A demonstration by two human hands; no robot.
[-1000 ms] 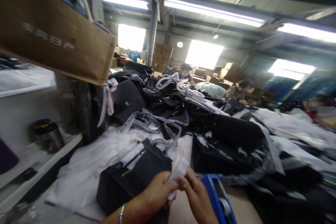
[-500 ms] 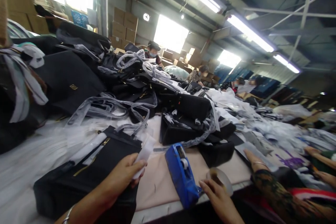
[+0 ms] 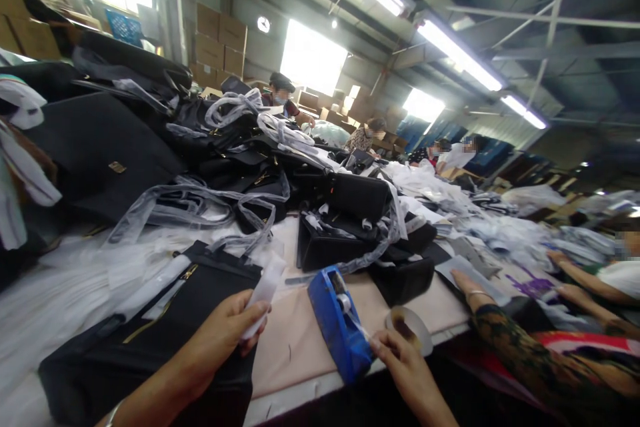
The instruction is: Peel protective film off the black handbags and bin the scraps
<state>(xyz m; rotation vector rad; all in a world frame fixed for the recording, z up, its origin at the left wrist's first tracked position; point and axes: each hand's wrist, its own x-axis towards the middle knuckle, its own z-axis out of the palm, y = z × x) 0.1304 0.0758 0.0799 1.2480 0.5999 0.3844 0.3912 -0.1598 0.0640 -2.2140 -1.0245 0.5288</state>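
My left hand [image 3: 235, 327] is closed round a white translucent strip [image 3: 264, 290], over the right side of a black bag [image 3: 165, 340] with gold zippers. At the front end of a blue tape dispenser [image 3: 337, 327], my right hand [image 3: 400, 360] pinches the end of the clear tape. The tape runs from its fingers back along the dispenser. Just beyond my right hand, a round roll [image 3: 423, 330] with a brown centre lies at the table edge.
Black bags with wrapped straps [image 3: 345, 213] are heaped behind the dispenser. White wrapping [image 3: 60, 307] lies at the left. A co-worker's hand [image 3: 467, 283] rests on a grey sheet at the right, with more people further along the pink-topped table [image 3: 290, 347].
The view has turned slightly, so most things sit further left. My right hand has taken hold of the tape and a short length now shows between its fingers and the dispenser.
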